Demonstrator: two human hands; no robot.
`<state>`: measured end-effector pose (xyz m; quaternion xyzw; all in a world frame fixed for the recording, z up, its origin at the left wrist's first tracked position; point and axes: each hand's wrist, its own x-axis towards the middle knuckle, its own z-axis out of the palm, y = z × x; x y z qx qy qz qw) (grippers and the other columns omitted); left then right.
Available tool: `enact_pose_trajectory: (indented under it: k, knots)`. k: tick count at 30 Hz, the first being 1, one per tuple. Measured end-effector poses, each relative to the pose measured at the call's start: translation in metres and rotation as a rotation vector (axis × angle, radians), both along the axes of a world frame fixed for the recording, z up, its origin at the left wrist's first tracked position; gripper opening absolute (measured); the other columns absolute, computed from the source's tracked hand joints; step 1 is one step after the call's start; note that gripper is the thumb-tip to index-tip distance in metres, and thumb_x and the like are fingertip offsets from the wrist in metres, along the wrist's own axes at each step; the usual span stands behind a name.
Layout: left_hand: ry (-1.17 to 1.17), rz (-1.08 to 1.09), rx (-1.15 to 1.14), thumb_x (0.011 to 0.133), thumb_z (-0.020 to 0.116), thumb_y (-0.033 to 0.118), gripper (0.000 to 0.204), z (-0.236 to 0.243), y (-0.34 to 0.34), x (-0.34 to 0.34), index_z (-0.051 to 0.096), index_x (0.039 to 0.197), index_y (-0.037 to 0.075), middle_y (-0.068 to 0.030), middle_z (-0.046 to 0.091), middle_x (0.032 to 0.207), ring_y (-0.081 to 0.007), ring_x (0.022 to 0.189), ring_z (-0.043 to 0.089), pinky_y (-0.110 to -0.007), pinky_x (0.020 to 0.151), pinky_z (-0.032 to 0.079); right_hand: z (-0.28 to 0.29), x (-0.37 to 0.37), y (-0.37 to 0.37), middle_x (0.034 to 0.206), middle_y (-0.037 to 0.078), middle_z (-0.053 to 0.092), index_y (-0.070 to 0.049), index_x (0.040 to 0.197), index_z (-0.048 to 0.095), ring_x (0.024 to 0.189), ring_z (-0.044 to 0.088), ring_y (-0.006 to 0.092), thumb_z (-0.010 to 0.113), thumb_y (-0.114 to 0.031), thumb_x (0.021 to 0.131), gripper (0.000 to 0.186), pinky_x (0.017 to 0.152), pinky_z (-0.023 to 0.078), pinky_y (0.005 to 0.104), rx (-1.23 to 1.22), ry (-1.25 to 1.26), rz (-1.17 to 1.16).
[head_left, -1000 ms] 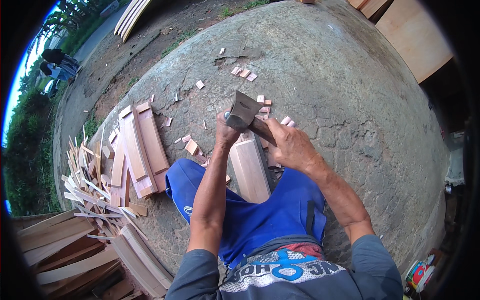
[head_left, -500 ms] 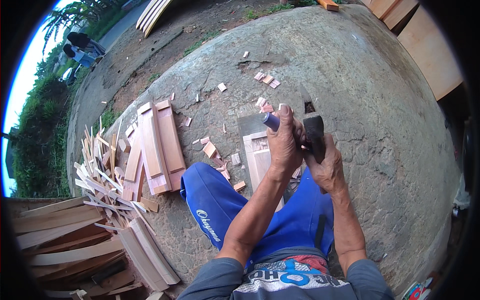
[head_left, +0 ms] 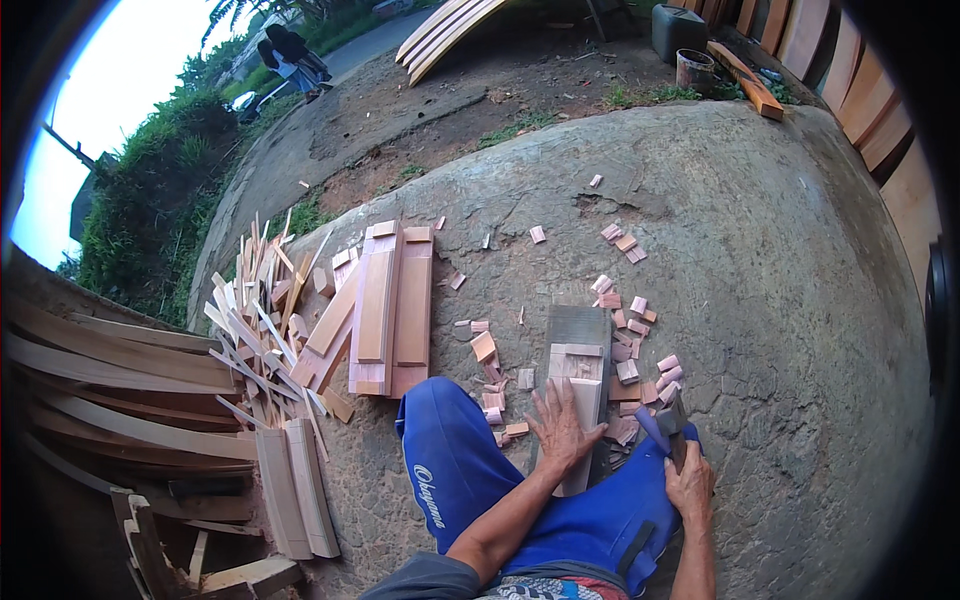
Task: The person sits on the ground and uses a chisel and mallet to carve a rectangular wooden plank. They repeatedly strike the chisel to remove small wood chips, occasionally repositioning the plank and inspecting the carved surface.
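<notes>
Lying lengthwise away from hands (head_left: 562, 432): wooden plank (head_left: 577, 385).

A: Only one view now: worn on the head, looking steeply down and forward over the person's own lap.

B: Range?

A: Close. The forearms enter from the lower edge; left hand (head_left: 562, 432) and right hand (head_left: 690, 485) sit low and right of centre, with the wooden board (head_left: 578, 385) just ahead of the knees.

B: Field?

A: Very wide fisheye. The concrete ground (head_left: 780, 260) bulges, straight planks (head_left: 130, 370) bend near the left rim, and sky and bushes (head_left: 150, 190) show at upper left. Corners are black. No second view to compare.
</notes>
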<state>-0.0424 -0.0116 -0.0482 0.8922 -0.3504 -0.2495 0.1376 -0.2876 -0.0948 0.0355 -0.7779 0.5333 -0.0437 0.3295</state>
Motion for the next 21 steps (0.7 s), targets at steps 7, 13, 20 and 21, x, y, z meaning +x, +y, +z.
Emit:
enact_pose_trajectory:
  k: [7, 13, 20, 21]
  knots:
    - [0.060, 0.168, 0.146, 0.065, 0.090, 0.054, 0.142, 0.036, 0.011, 0.033, 0.001, 0.167, 0.011, -0.0305, 0.001, 0.170, -0.0560, 0.141, 0.037, -0.057, 0.116, 0.038, 0.001, -0.004, -0.020, 0.104, 0.025, 0.069, -0.002, 0.117, 0.053, 0.097, 0.067, 0.0509, 0.073, -0.021, 0.090, 0.039, 0.084, 0.051, 0.0595, 0.143, 0.028, 0.065]
    - [0.707, 0.588, -0.331, 0.081, 0.089, 0.031, 0.094, -0.011, 0.057, 0.078, 0.038, 0.152, -0.003, -0.0203, 0.062, 0.137, -0.0313, 0.118, 0.065, -0.041, 0.098, 0.053, -0.008, -0.010, -0.043, 0.108, 0.027, 0.069, -0.002, 0.118, 0.051, 0.100, 0.067, 0.0510, 0.070, -0.027, 0.093, 0.040, 0.085, 0.052, 0.0601, 0.311, 0.046, 0.070]
    - [-0.043, 0.156, 0.072, 0.079, 0.084, 0.030, 0.098, 0.064, 0.000, 0.022, 0.029, 0.152, -0.005, -0.0322, 0.043, 0.141, -0.0485, 0.131, 0.050, -0.052, 0.106, 0.045, -0.008, -0.020, -0.053, 0.105, 0.026, 0.069, -0.002, 0.111, 0.050, 0.099, 0.067, 0.0510, 0.070, -0.024, 0.093, 0.035, 0.084, 0.052, 0.0596, 0.399, 0.036, -0.039]
    - [-0.116, 0.131, 0.015, 0.078, 0.085, 0.029, 0.098, 0.058, 0.003, 0.021, 0.029, 0.151, -0.005, -0.0324, 0.043, 0.141, -0.0491, 0.131, 0.049, -0.052, 0.105, 0.045, -0.008, -0.019, -0.053, 0.105, 0.026, 0.069, -0.002, 0.111, 0.050, 0.099, 0.067, 0.0510, 0.070, -0.023, 0.093, 0.034, 0.084, 0.052, 0.0597, 0.389, 0.035, -0.047]
